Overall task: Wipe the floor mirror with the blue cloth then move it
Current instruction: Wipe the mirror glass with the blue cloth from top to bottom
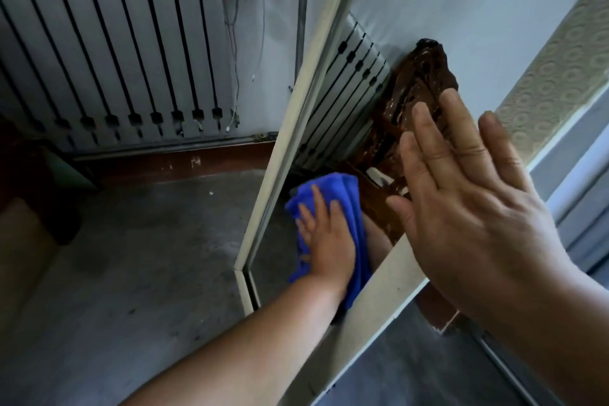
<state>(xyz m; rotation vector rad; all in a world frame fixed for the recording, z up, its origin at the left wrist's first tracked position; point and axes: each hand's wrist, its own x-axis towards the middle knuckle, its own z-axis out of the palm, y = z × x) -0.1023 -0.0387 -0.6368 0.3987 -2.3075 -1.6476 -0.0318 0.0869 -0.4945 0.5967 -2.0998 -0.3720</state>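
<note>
Cloth under flat left hand, against mirror.

Cloth on mirror, radiator left

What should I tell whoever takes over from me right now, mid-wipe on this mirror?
Left hand: fingers flat, pressing the blue cloth onto the lower glass.
Right hand: open and flat at the right edge of the floor mirror, apparently steadying it.
The mirror stands tilted on the floor near the radiator.
Done: wiping is under way; how much glass is clean cannot be told.
Left: finish wiping, then move the mirror.
</note>
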